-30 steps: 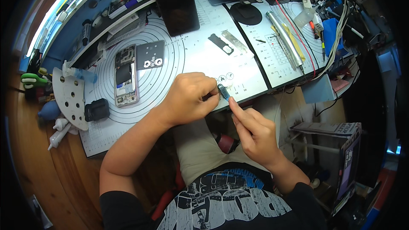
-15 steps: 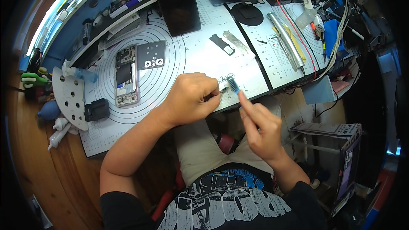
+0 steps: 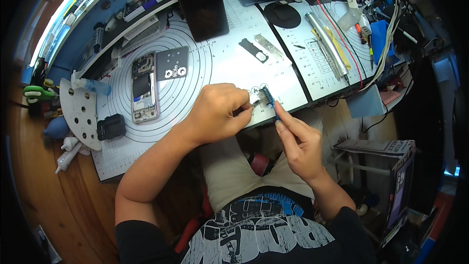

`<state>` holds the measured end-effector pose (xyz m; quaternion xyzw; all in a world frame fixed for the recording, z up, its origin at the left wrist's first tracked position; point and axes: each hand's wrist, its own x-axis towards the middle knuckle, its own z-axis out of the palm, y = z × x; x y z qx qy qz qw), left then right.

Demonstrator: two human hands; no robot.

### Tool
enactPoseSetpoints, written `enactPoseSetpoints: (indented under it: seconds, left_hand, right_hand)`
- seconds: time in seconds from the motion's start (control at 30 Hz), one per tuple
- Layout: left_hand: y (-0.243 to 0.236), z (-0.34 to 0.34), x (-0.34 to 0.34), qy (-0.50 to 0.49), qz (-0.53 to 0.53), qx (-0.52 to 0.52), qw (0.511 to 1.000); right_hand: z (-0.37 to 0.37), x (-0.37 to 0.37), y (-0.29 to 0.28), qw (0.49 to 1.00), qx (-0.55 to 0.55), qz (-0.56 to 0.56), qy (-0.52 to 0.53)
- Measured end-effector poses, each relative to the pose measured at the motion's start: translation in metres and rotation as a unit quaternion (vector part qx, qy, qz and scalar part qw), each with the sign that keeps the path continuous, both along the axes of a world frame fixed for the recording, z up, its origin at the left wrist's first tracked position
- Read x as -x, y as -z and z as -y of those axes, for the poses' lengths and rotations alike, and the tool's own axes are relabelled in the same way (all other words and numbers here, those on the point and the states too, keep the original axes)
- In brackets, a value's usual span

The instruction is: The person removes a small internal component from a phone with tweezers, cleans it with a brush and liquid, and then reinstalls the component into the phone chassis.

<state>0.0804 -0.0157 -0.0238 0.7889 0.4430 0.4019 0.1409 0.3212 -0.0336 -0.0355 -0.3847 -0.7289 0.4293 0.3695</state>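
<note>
Blue brush (image 3: 268, 99) in right hand (image 3: 298, 142) pinch

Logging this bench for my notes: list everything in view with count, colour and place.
small blue-bristled brush: 1, blue, held at mat's front edge
opened phone body: 1, silver, mat left
dark square back panel: 1, grey, beside the phone
black glass screen slab: 1, black, mat top
white gridded work mat: 1, white, desk centre
silver metal cylinder tool: 1, silver, right mat
small black box: 1, black, mat left edge
left hand: pinching a small part
right hand: holding the brush
</note>
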Motion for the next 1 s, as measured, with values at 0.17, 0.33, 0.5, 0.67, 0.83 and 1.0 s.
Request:
enactPoseSetpoints:
  seconds: [0.17,0.33,0.5,0.67,0.83,1.0]
  left_hand:
    - [0.001,0.002,0.0,0.008,-0.006,0.016,1.0]
    - [-0.002,0.002,0.0,0.005,-0.004,0.015,1.0]
    - [0.0,0.001,-0.001,0.002,0.002,0.012,1.0]
    - [0.002,0.002,0.0,0.005,-0.001,0.008,1.0]
    - [0.001,0.002,-0.001,0.003,-0.006,0.012,1.0]
    - [-0.001,0.002,-0.001,0.004,-0.019,0.007,1.0]
  right_hand:
    - [0.011,0.01,0.0,0.999,0.032,-0.036,-0.007]
    - [0.009,0.01,0.001,0.997,0.062,-0.049,0.012]
    - [0.009,0.016,0.01,0.999,-0.018,-0.036,0.011]
    - [0.008,0.016,0.011,0.999,-0.017,-0.048,0.014]
    - [0.004,0.009,0.007,0.997,-0.079,-0.01,-0.018]
    - [0.001,0.006,0.007,0.994,-0.111,0.022,-0.014]
